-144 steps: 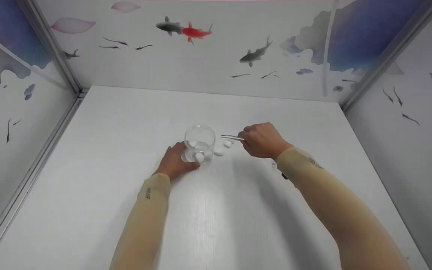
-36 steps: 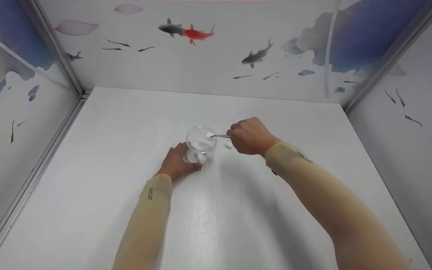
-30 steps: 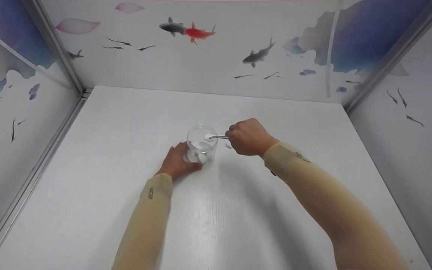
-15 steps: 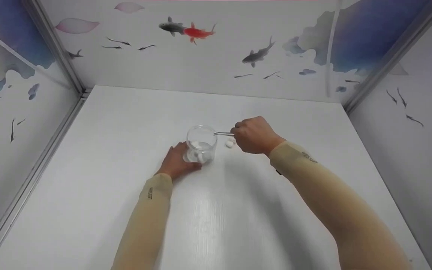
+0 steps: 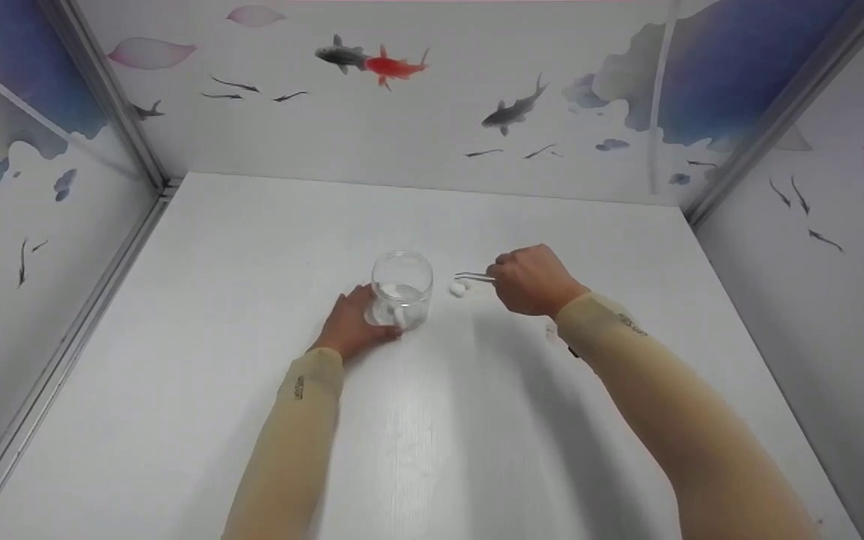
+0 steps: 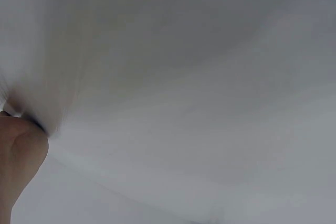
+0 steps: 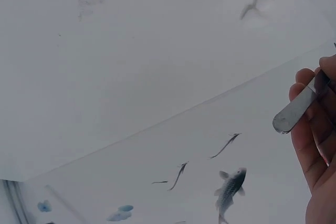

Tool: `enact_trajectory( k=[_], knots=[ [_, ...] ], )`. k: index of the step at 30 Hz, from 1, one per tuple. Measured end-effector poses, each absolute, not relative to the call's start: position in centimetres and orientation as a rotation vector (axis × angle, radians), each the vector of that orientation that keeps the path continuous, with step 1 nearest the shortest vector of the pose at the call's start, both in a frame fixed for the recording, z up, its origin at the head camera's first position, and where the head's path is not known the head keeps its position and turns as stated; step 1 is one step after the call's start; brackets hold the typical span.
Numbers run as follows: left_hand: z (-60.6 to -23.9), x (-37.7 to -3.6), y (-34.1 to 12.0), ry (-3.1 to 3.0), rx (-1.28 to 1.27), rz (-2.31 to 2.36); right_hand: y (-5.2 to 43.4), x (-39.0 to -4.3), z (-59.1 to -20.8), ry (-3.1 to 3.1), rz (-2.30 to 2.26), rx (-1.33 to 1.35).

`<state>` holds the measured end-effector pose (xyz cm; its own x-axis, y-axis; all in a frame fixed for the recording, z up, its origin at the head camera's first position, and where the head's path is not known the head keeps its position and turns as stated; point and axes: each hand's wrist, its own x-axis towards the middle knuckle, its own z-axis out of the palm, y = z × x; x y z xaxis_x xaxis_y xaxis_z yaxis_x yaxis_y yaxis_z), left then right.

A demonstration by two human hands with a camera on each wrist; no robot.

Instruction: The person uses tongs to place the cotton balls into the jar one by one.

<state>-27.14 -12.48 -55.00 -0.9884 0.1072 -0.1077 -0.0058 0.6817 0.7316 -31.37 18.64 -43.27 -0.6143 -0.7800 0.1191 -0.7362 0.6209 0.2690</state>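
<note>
A clear glass jar (image 5: 401, 289) stands on the white table (image 5: 252, 247) with several white pebbles inside. My left hand (image 5: 349, 324) holds the jar at its base from the near left side. My right hand (image 5: 531, 280) grips metal tweezers (image 5: 475, 277) whose tips point left, just above a white pebble (image 5: 460, 288) lying on the table right of the jar. The tweezers' blunt end (image 7: 294, 110) shows in the right wrist view, held by the fingers (image 7: 315, 150). In the left wrist view only part of my left hand (image 6: 18, 156) shows against a blur.
Walls with painted fish (image 5: 383, 64) enclose the table on three sides, with metal corner posts (image 5: 106, 97) at the back left and back right. A small dark thing (image 5: 568, 349) peeks out beside my right forearm.
My right hand has drawn the tweezers back from the jar's mouth to the right and lowered them over the pebble on the table. A pebble that lay near the jar earlier is gone from there.
</note>
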Motion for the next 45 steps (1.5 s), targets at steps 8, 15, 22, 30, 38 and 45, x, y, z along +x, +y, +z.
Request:
enact_trajectory(
  k=[8, 15, 22, 30, 38, 45],
  knots=[
    [-55.1, -27.0, -12.6, 2.7, 0.006, 1.205, 19.9, -31.4, -45.6, -2.679, -0.244, 1.205],
    [-54.8, -26.9, -12.7, 2.694, 0.009, 1.225, 20.4, -31.7, -46.8, -2.707, -0.218, 1.207],
    [-54.4, -26.8, -12.7, 2.697, 0.013, 1.219, 20.6, -32.3, -46.9, -2.718, -0.228, 1.2],
    [-54.5, -26.8, -12.6, 2.693, -0.006, 1.223, 20.9, -33.1, -47.1, -2.784, -0.263, 1.152],
    [-54.5, -26.8, -12.5, 2.69, -0.006, 1.241, 20.7, -33.4, -47.2, -2.783, -0.244, 1.135],
    [-54.9, -26.9, -12.5, 2.696, -0.023, 1.219, 19.8, -33.8, -47.9, -2.795, -0.293, 1.142]
  ],
)
